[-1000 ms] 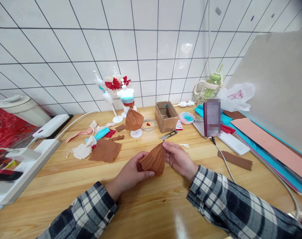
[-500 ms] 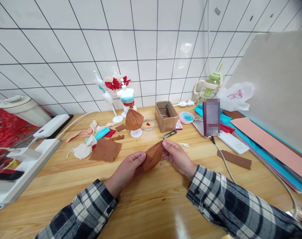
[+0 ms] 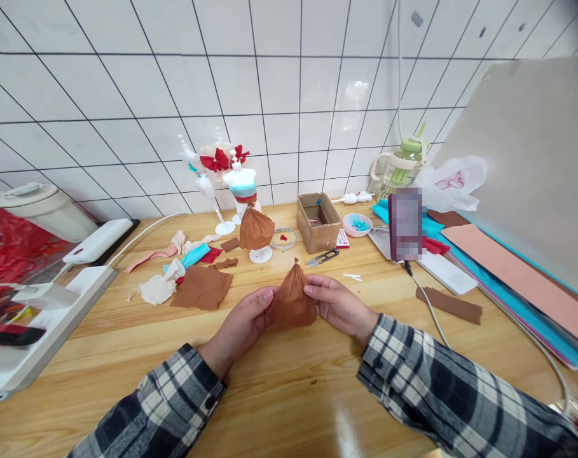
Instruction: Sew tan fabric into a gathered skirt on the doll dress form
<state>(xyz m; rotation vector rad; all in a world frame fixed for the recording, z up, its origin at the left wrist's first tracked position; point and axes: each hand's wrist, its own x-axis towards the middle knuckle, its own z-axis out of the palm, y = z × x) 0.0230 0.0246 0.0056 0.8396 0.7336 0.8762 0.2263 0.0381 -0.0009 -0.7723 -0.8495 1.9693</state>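
A single camera, worn on the person's head, looks forward and down across the table (image 3: 289, 388), with the plaid sleeves (image 3: 169, 388) reaching in from the lower left and lower right. It is near enough that the hands (image 3: 243, 321) sit large just below mid-frame, and wide enough to take in the tiled wall (image 3: 279, 89) beyond, a power strip (image 3: 91, 296) at left and stacked sheets (image 3: 517, 273) at right.

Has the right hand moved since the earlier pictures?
Yes, slightly: the right hand's fingertips have come nearer the person, away from the small scissors, and now hold the brown gathered piece by its side, not its tip.
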